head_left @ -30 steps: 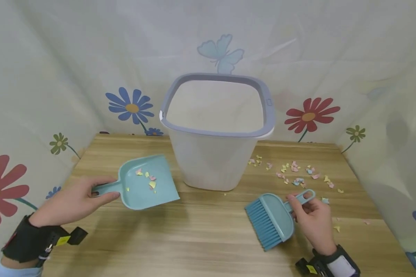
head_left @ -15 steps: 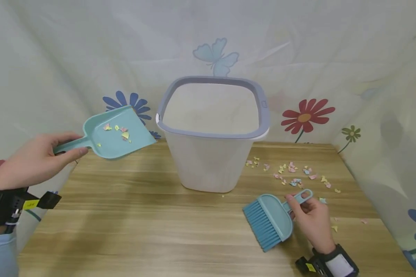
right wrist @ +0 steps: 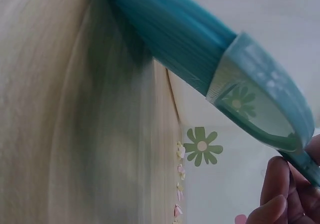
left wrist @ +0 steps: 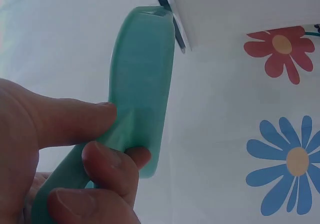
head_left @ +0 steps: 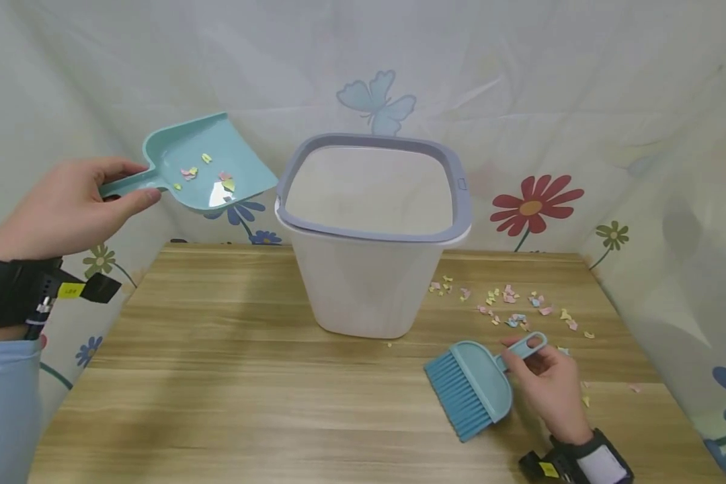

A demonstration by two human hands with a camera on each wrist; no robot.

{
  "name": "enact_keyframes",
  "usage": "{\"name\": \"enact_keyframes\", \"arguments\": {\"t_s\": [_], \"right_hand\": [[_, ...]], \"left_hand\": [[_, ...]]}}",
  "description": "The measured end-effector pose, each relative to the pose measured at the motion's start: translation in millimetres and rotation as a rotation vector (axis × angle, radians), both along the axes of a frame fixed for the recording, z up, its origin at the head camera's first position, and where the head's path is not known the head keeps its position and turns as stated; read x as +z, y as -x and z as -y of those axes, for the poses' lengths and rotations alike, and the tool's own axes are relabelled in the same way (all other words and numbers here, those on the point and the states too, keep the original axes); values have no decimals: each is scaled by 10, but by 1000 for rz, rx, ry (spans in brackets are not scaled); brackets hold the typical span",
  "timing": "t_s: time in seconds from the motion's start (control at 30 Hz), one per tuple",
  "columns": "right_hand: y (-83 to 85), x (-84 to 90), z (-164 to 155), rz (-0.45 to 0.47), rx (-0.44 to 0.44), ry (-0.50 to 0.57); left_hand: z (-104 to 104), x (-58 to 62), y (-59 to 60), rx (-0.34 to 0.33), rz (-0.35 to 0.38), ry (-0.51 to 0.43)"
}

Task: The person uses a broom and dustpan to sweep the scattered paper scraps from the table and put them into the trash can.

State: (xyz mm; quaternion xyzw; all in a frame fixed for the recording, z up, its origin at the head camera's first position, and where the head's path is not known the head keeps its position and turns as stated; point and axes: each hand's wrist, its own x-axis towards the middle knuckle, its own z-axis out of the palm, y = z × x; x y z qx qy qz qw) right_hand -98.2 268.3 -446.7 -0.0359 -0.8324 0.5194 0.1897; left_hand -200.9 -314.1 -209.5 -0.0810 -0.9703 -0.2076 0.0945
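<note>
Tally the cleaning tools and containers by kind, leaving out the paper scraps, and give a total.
Dustpan: 1, held by the left hand
Hand brush: 1, held by the right hand
Waste bin: 1
Total: 3

The left hand (head_left: 66, 212) grips the handle of a light teal plastic dustpan (head_left: 208, 165), raised beside the grey rim of a white plastic waste bin (head_left: 372, 269); coloured paper scraps (head_left: 208, 178) lie in the pan. The right hand (head_left: 547, 383) holds the loop handle of a teal hand brush (head_left: 468, 386) resting on the wooden table (head_left: 248, 390). More pastel paper scraps (head_left: 508, 302) lie scattered right of the bin.
</note>
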Motion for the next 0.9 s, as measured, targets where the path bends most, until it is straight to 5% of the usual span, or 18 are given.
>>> {"name": "enact_keyframes", "arguments": {"t_s": [0.37, 0.6, 0.9], "right_hand": [[-23, 31, -46, 23, -7, 5], [4, 37, -52, 17, 12, -2], [40, 10, -75, 14, 11, 6]], "left_hand": [[-24, 210, 218, 28, 59, 49], [-109, 284, 209, 43, 49, 61], [-519, 341, 233, -75, -3, 10]]}}
